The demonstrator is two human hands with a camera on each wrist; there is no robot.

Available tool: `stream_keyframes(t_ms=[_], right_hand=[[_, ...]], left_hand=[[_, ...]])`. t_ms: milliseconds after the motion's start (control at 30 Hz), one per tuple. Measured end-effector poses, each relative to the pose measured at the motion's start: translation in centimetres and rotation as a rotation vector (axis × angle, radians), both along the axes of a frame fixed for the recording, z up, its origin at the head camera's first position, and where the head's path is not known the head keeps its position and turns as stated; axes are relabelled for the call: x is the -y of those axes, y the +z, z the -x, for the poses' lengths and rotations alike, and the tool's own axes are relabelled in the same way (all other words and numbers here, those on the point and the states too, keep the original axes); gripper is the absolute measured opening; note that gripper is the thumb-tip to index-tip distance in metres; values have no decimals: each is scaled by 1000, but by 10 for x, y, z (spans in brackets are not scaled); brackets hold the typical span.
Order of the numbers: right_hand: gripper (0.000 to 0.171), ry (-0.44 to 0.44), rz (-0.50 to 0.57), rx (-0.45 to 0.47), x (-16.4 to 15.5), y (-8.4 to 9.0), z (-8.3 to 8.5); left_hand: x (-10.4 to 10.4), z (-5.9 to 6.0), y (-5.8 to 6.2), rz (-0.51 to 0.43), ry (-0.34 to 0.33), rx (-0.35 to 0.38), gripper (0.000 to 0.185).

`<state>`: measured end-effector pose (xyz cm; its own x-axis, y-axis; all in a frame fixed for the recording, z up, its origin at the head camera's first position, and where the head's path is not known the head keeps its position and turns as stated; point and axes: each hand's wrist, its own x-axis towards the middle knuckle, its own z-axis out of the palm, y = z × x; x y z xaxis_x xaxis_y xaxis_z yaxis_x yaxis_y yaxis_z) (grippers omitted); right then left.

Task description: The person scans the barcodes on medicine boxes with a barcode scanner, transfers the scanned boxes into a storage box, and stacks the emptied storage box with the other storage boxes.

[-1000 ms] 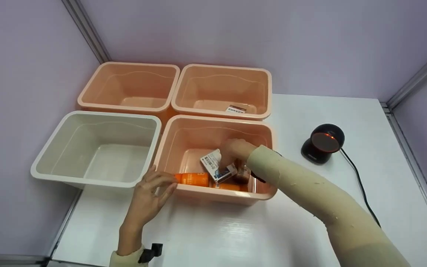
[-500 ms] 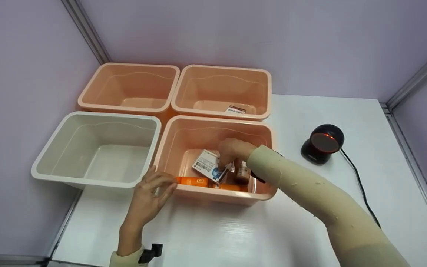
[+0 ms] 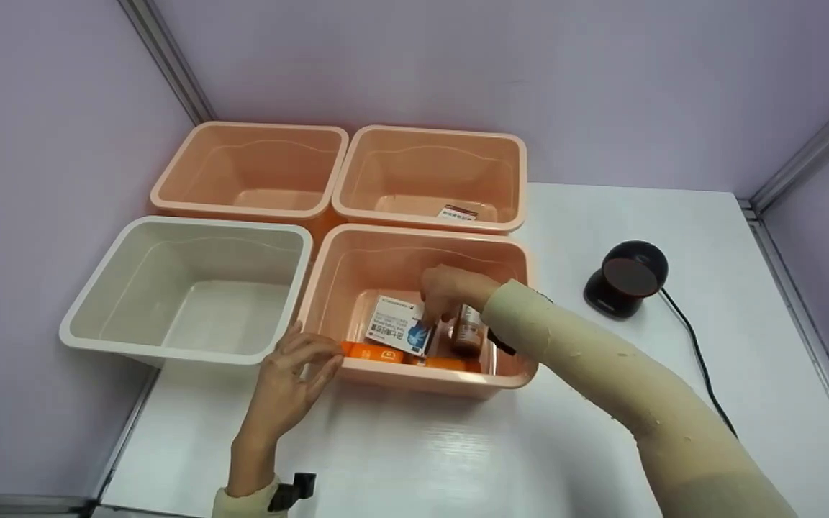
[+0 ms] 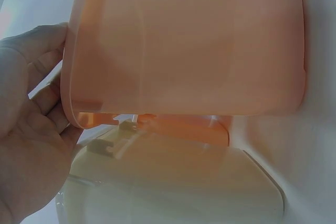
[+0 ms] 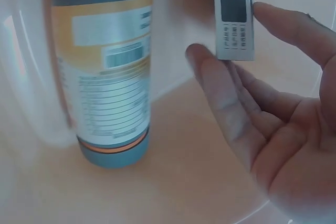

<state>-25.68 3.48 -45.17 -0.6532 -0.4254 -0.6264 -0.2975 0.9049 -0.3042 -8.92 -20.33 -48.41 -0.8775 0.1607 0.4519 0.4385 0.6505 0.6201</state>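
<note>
In the head view my right hand [image 3: 450, 289] reaches into the front peach bin [image 3: 414, 232] and pinches a white medicine box [image 3: 394, 324] with a blue picture. The right wrist view shows the box [image 5: 234, 19] end-on between thumb and fingers. Beside it stands a labelled bottle [image 5: 105, 72], brown in the head view. Orange packages [image 3: 378, 352] lie along the bin's near wall, partly hidden by its rim. My left hand [image 3: 292, 374] grips the bin's near left corner; in the left wrist view the thumb lies against the rim and the fingertips go behind it.
A pale grey bin [image 3: 188, 352] adjoins on the left. Two more peach bins [image 3: 249, 212] stand behind, the right one holding a small box [image 3: 458, 212]. A black scanner [image 3: 627, 277] on a stand is at the right, its cable [image 3: 702, 367] trailing toward the front.
The white box has turned in my right hand and moved slightly left, showing more of its face and covering part of the orange package. The scanner's red light has gone dark. The left hand stays put.
</note>
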Motion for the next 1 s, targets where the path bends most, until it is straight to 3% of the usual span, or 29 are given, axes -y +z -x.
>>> stream_keyframes(t_ms=[133, 367, 567, 1000], right_hand=[[23, 13, -12, -1, 2, 0, 0], [29, 56, 52, -87, 2, -2, 0], [30, 14, 106, -65, 0, 2, -1], [11, 183, 185, -262, -6, 20, -4]], left_hand=[[0, 0, -1, -15, -1, 8, 13], [0, 1, -3, -3, -6, -65, 8], [0, 0, -2, -10, -5, -23, 11], [0, 0, -1, 11, 25, 7, 10]])
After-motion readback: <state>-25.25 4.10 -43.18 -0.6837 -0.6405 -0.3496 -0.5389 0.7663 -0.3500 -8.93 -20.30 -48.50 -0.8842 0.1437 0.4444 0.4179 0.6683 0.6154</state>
